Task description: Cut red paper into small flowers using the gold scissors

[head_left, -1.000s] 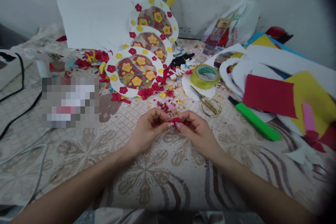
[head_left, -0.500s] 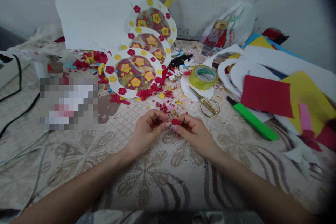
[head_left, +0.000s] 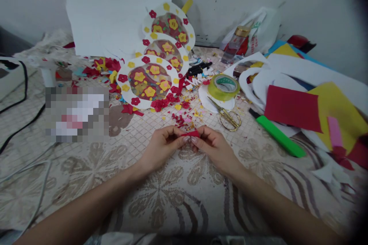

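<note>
A small piece of red paper [head_left: 191, 134] is pinched between my two hands, just above the patterned tablecloth. My left hand [head_left: 166, 144] grips its left end with thumb and forefinger. At its right end the thumb and fingers of my right hand [head_left: 212, 144] are closed. The thumb tips nearly touch. Gold scissors [head_left: 227, 115] lie just beyond my right hand, partly over a white paper disc [head_left: 204, 101]. Red and yellow paper scraps [head_left: 184, 116] are strewn beyond my fingertips.
White paper rings with flower cut-outs [head_left: 148, 103] lean at the back centre. A yellow tape roll [head_left: 223, 88], a green cutter knife [head_left: 280, 136], a red paper sheet [head_left: 293, 107] and a bottle [head_left: 234, 46] are to the right. Cables [head_left: 43, 187] run along the left.
The red paper now shows as a longer, narrow strip between my fingers; before, it was a shorter piece near my right fingertips. The view has shifted slightly.
</note>
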Available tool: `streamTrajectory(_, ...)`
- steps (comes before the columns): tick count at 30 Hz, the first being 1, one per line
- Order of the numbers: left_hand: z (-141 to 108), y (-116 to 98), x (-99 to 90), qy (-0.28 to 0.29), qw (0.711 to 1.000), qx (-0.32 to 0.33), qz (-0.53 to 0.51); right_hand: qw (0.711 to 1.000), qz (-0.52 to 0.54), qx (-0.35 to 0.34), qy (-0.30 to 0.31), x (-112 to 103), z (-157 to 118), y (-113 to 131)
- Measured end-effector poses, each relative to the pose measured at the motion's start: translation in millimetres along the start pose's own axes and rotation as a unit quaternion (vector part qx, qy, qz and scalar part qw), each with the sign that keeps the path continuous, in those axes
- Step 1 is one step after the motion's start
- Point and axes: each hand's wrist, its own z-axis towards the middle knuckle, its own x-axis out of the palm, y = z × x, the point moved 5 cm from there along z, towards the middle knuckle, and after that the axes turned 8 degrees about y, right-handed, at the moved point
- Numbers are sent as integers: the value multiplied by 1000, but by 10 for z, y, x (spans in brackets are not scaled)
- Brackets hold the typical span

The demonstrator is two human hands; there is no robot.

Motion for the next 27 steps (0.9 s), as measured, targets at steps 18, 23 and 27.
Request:
streamTrajectory(18,10,1,20,22,999,-41,-1,999,-31,17,-4,23,-15,37)
streamTrajectory(23,1,-26,33,40,999,-23,23,999,-38,19,9,48,-9,38)
streamTrajectory(27,-12,-30,13,36,999,-6,40,999,12,16,43,80,1,39)
